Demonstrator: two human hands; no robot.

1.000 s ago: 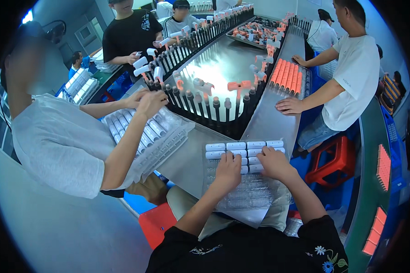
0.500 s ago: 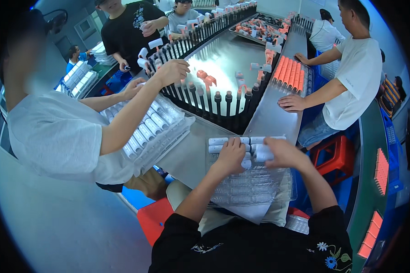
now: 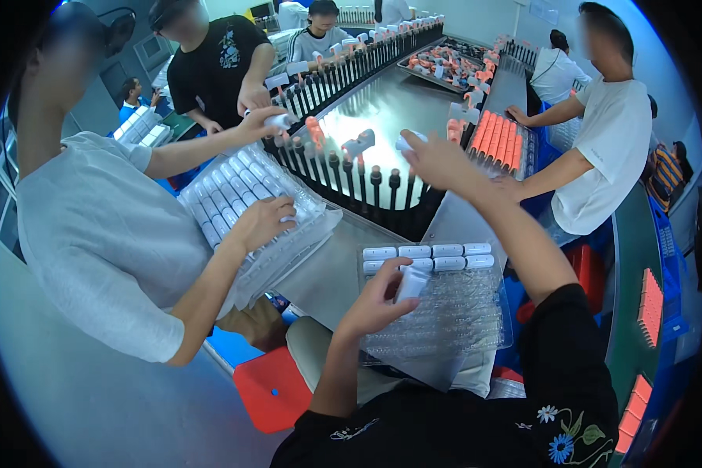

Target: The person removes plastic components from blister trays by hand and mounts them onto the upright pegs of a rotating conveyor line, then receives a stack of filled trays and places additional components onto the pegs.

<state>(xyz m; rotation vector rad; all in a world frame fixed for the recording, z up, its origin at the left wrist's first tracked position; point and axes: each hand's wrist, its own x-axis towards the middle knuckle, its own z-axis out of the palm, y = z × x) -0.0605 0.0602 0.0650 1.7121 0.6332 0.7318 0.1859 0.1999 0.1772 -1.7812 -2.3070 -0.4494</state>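
My left hand (image 3: 374,303) is closed around a white plastic cylinder (image 3: 415,284), which it holds above a clear plastic tray (image 3: 487,310). White oblong pieces (image 3: 448,250) lie in two rows in the tray's far pockets. The nearer pockets show only clear plastic. My right hand (image 3: 438,162) reaches out over the edge of the machine, its fingers pinching a white piece (image 3: 408,140) that is partly hidden. Close to it, a white part (image 3: 359,145) sits on one of the black upright posts (image 3: 376,178).
To my left, a co-worker handles a second tray (image 3: 238,191) of white pieces. A person at the right stands by a tray of orange tubes (image 3: 497,136). Black posts ring a shiny metal surface (image 3: 382,101); a bin of mixed parts (image 3: 448,64) lies beyond. A red stool (image 3: 267,390) stands below.
My right hand has left the tray and swung forward to the posts. My left hand has lifted slightly toward me with a white cylinder. The neighbour's arms have shifted too.
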